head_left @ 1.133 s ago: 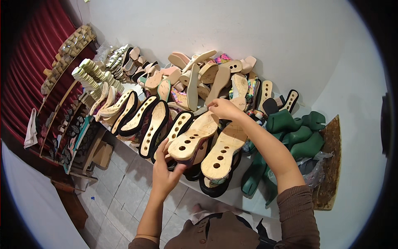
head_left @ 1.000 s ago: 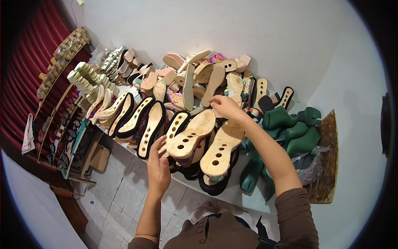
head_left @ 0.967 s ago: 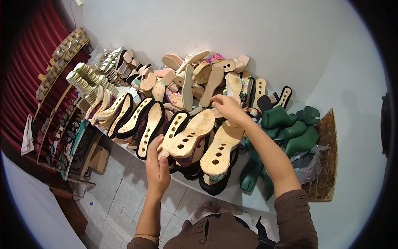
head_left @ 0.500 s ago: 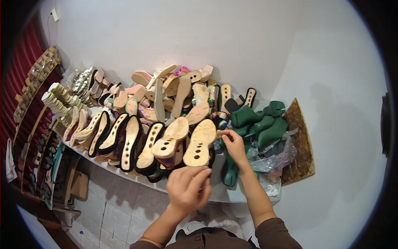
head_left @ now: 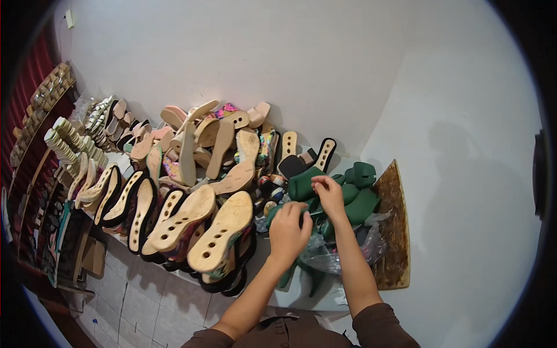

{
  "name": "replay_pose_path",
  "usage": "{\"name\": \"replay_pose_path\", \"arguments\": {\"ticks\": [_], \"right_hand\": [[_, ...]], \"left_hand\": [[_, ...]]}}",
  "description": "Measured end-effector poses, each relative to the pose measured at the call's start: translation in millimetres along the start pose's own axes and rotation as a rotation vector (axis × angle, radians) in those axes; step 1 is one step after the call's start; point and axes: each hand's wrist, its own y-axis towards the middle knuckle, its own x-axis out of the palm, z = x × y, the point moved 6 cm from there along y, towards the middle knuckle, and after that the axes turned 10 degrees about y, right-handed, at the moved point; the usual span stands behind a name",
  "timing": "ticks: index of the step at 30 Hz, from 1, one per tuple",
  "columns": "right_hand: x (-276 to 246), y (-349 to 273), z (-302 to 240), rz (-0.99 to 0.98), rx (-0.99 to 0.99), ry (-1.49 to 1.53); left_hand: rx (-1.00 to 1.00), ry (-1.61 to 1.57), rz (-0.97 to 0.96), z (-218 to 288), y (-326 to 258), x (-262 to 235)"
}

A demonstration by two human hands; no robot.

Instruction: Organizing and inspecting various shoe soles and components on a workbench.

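The green shoe lasts [head_left: 362, 207] lie in a loose heap just left of the brown board [head_left: 395, 232], some overlapping, with a clear plastic bag [head_left: 333, 255] bunched among them, also left of the board. The right hand [head_left: 331, 197] is over the heap, left of the board, its fingers half bent and the tips at the edge of one green last [head_left: 301, 184]; whether they have hold of it cannot be told. The left hand [head_left: 290, 232], farther left of the board, is loosely curled with a gap showing between thumb and fingers; a last shows behind its knuckles, but the fingers hide any contact. The lasts look like smooth moulded plastic, so they are probably stiff, solid in the palm and moderately heavy, hardly fragile yet rather slippery, more so where the film rests on them. The narrowed middle seems the best place to grasp, thumb on one flank and fingers on the other, since the rounded toe would likely slide away. Well left of the board, the pale wedge sole with drilled holes [head_left: 223, 232] appears lighter and just as rigid, best taken by its side edges.
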Motion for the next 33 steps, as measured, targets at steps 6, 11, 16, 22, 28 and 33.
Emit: {"name": "replay_pose_path", "arguments": {"ticks": [6, 11, 16, 22, 28, 33], "right_hand": [[-45.6, 96.9, 64.9, 0.18, 0.221, 0.018], [-76.8, 148.5, 145.4, 0.314, 0.521, 0.105], [-134.7, 179.7, 218.6, 0.287, 0.648, -0.013], [-85.0, 174.9, 204.7, 0.116, 0.758, 0.2], [-92.5, 183.4, 224.4, 0.263, 0.781, 0.095], [-74.1, 182.9, 203.9, 0.078, 0.782, 0.192]], "left_hand": [[-0.129, 0.059, 0.04, -24.8, 70.6, 93.2], [-0.142, 0.4, 0.061, -69.0, 131.7, 129.4], [-0.274, 0.538, -0.146, -110.0, 141.1, 157.6], [-0.557, 0.416, -0.292, -150.7, 120.7, 163.5], [-0.588, 0.298, -0.276, -156.4, 125.0, 160.9], [-0.576, 0.199, -0.196, -160.1, 120.5, 151.7]]}}
